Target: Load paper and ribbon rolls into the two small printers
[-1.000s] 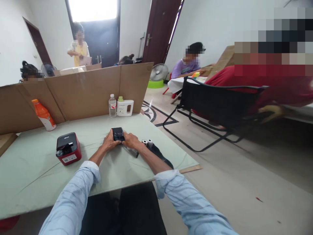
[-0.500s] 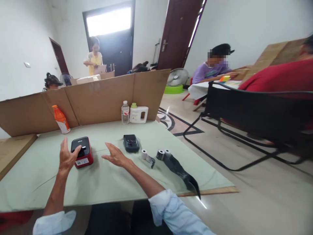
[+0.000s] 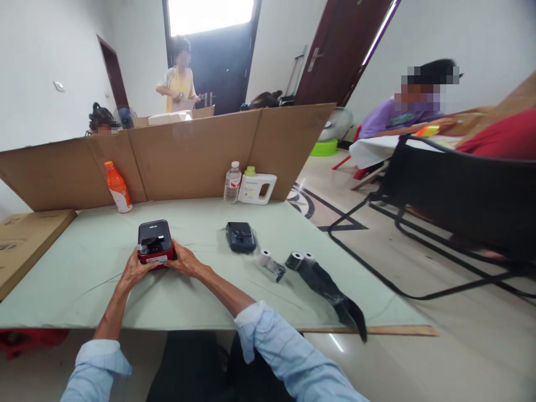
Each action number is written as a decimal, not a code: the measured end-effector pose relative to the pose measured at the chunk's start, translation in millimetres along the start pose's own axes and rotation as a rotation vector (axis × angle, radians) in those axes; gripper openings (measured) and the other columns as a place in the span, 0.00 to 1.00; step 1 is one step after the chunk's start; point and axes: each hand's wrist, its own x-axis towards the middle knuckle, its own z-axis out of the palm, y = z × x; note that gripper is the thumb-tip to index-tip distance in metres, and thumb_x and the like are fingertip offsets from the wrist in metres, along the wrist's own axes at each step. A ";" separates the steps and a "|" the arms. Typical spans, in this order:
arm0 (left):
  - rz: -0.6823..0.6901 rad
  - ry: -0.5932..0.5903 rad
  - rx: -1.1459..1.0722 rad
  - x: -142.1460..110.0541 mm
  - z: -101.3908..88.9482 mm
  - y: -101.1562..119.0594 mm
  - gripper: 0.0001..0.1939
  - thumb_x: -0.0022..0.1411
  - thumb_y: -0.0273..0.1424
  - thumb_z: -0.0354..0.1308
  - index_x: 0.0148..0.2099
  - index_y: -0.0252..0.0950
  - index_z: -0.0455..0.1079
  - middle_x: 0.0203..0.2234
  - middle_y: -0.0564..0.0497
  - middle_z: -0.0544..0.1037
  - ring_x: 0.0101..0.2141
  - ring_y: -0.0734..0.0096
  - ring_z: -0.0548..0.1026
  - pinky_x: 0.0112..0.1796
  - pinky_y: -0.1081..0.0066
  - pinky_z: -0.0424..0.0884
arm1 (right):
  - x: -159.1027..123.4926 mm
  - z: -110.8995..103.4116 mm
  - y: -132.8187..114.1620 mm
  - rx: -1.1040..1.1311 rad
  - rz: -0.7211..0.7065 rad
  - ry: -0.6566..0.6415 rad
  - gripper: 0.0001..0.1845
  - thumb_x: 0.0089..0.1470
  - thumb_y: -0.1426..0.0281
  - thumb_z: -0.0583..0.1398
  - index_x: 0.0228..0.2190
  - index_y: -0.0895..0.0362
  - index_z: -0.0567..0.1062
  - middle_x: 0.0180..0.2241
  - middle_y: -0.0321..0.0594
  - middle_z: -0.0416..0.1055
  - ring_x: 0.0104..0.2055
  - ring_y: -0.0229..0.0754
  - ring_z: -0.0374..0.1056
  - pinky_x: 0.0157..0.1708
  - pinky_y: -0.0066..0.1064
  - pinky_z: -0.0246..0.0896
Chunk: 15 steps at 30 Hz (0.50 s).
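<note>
A small boxy label printer (image 3: 154, 240), black on top with red sides and a white sticker low on its front, stands on the light green tabletop. My left hand (image 3: 136, 272) is closed around its near left corner, with the thumb along the front. On the opposite side, my right hand (image 3: 185, 260) presses against the lower right, its fingers partly hidden behind the printer. To the right sits a dark blue handheld device (image 3: 240, 237). Beyond it lie a small white paper roll (image 3: 265, 257) with a loose tail and a roll of black strip (image 3: 295, 260) trailing toward the table's front edge.
Along a cardboard screen (image 3: 188, 153) stand an orange bottle (image 3: 118, 187), a clear water bottle (image 3: 232, 184) and a white jug (image 3: 257, 187). A flat carton (image 3: 33, 240) lies at the left. A black chair (image 3: 460, 201) is at the right. Several people are around.
Both hands have come in to grip the printer; before, my left hand was at its left side and my right hand was apart from it. The camera view has shifted.
</note>
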 end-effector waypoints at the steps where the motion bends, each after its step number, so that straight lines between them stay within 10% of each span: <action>1: 0.004 -0.008 -0.001 -1.6 2.6 0.1 0.40 0.40 0.41 0.81 0.54 0.33 0.72 0.45 0.41 0.85 0.47 0.48 0.84 0.53 0.47 0.80 | -3.8 -1.2 -1.1 -0.001 0.011 0.000 0.42 0.54 0.64 0.71 0.66 0.49 0.64 0.58 0.42 0.77 0.58 0.55 0.73 0.59 0.47 0.67; 15: 0.071 -0.202 -0.045 5.0 105.0 20.3 0.45 0.44 0.40 0.80 0.62 0.34 0.68 0.49 0.41 0.83 0.49 0.53 0.82 0.54 0.52 0.77 | -78.5 -84.4 18.4 0.002 0.051 0.143 0.36 0.55 0.65 0.68 0.63 0.51 0.68 0.57 0.41 0.78 0.57 0.55 0.73 0.58 0.47 0.67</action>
